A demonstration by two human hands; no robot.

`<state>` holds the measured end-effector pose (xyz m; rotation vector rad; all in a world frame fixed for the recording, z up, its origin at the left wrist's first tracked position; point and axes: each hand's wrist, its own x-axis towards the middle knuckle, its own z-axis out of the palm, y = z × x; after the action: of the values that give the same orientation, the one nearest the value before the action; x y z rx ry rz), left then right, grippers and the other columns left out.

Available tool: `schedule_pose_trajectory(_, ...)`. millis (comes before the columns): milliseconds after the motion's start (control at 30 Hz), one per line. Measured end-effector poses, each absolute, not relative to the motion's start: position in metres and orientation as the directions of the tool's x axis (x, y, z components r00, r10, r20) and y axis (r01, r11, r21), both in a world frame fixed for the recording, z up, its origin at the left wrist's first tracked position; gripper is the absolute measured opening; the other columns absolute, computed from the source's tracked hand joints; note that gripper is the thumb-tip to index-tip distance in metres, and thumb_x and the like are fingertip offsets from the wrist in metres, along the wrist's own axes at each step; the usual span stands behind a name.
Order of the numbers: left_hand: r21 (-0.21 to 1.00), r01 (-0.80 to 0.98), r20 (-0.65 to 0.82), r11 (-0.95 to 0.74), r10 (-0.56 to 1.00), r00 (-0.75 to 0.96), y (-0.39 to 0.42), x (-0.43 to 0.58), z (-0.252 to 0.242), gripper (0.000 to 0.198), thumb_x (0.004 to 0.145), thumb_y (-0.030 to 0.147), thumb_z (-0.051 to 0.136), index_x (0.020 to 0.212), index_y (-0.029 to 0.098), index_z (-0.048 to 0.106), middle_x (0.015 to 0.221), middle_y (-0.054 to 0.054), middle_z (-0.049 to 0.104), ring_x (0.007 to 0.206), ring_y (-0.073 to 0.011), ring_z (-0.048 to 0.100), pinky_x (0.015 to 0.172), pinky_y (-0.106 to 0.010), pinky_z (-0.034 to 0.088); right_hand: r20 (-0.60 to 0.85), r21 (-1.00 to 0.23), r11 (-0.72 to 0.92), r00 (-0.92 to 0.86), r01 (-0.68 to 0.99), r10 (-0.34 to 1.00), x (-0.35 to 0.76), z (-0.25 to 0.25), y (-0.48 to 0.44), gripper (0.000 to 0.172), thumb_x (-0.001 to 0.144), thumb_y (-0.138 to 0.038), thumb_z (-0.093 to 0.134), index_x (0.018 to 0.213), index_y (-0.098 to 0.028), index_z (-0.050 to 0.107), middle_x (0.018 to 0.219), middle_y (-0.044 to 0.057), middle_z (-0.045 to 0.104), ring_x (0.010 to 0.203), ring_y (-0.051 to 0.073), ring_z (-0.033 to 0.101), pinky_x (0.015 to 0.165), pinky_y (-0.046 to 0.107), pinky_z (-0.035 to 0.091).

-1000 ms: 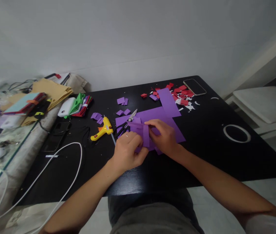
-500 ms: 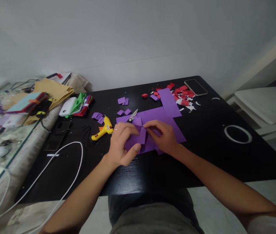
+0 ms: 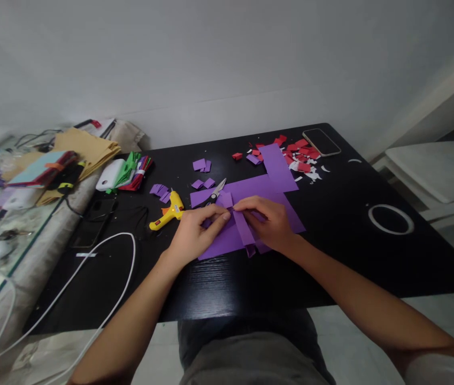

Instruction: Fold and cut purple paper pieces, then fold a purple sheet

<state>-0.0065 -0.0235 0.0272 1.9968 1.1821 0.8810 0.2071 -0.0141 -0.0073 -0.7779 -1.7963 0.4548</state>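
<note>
Purple strip (image 3: pixel 244 231) lies near the middle of the black worktop (image 3: pixel 331 256), on top of a larger purple sheet (image 3: pixel 221 243). It runs from the fingertips toward the near edge, where its end curls under. The right hand (image 3: pixel 270 223) has its thumb and forefinger closed on the far end of the strip, and its other fingers are curled over the paper. The left hand (image 3: pixel 193 233) rests on the sheet just left of the strip. Its fingers are stretched out almost flat, gripping nothing, and their tips press down beside the strip's far end.

Just beyond the hands, scissors (image 3: pixel 215 193) lie on more purple paper, with the blades pointing far and right. A yellow glue gun (image 3: pixel 167 213) sits to the left of the scissors, close to the left hand. Small purple squares (image 3: pixel 201 166) are scattered farther back. Red scraps (image 3: pixel 298 152) are heaped at the far right, next to a phone (image 3: pixel 320 142) lying face up. A white ring (image 3: pixel 391 219) lies flat well to the right of the hands. At the far left, a bundle of coloured paper (image 3: pixel 132 171) lies beside a white box (image 3: pixel 108 175), and a white cable (image 3: pixel 104 267) loops across the near left of the worktop.
</note>
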Motion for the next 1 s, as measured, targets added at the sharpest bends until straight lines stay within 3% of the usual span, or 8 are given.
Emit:
schedule_pose_trajectory(233,0.93,0.312,0.08,-0.195,0.935,0.345,-0.019,-0.004,0.028,0.029,0.094,0.045,0.068,0.089,0.017,0.076,0.077,-0.001,0.07,0.068,-0.0133,0.055,0.063,-0.025,0.041,0.716,-0.576,0.772,-0.291,0.268,0.635,0.206,-0.01,-0.016,0.014,0.104,-0.019,0.06,0.103,-0.027,0.071,0.099,0.001,0.08,0.093,0.017,0.077,0.086,0.032,0.063)
schedule_pose_trajectory(400,0.986,0.157,-0.002,-0.055,0.94,0.342,-0.017,0.001,0.025,0.031,0.086,0.047,0.076,0.084,0.017,0.074,0.075,-0.002,0.069,0.066,-0.0127,0.056,0.063,-0.025,0.043,0.72,-0.573,0.771,-0.278,0.279,0.635,0.204,-0.011,-0.018,0.015,0.104,-0.019,0.059,0.103,-0.027,0.071,0.099,0.001,0.08,0.093,0.017,0.078,0.086,0.032,0.063)
schedule_pose_trajectory(633,0.994,0.026,-0.106,0.103,0.934,0.342,-0.016,0.004,0.024,0.032,0.076,0.047,0.083,0.079,0.017,0.072,0.075,-0.001,0.068,0.067,-0.0126,0.056,0.064,-0.025,0.043,0.73,-0.573,0.771,-0.253,0.28,0.635,0.203,-0.013,-0.019,0.016,0.104,-0.018,0.059,0.104,-0.027,0.072,0.098,0.002,0.08,0.092,0.017,0.078,0.086,0.032,0.064)
schedule_pose_trajectory(1000,0.976,-0.035,-0.19,0.216,0.916,0.353,-0.017,0.004,0.021,0.034,0.077,0.047,0.083,0.083,0.016,0.07,0.076,0.0,0.066,0.066,-0.0118,0.056,0.06,-0.023,0.042,0.709,-0.589,0.757,-0.269,0.283,0.652,0.204,-0.007,-0.019,0.017,0.104,-0.018,0.058,0.106,-0.028,0.072,0.098,0.003,0.079,0.093,0.018,0.077,0.086,0.033,0.063)
